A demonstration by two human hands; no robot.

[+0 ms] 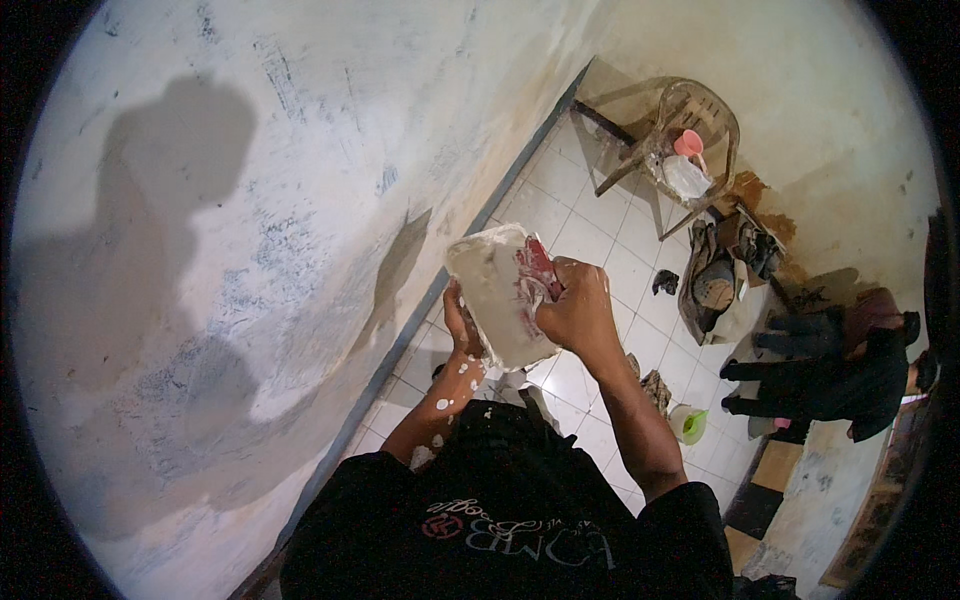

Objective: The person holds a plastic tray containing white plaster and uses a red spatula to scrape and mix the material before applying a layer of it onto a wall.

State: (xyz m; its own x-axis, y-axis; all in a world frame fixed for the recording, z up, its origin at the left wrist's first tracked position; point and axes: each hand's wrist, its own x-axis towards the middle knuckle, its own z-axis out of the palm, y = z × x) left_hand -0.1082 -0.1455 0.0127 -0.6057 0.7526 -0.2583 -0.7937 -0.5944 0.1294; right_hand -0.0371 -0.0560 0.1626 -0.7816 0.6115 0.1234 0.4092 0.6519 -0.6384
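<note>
Our left hand (464, 322) grips a plaster-smeared board (492, 290); our right hand (582, 308) holds a red scraper (538, 262) on it. A chair (703, 108) bears a pink cup (688, 142), contents unclear to us.

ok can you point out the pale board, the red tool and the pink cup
Pale board (490, 298): head view, on its flat face
Red tool (539, 267): head view, on its smeared red face
Pink cup (688, 143): head view, on its body
</note>
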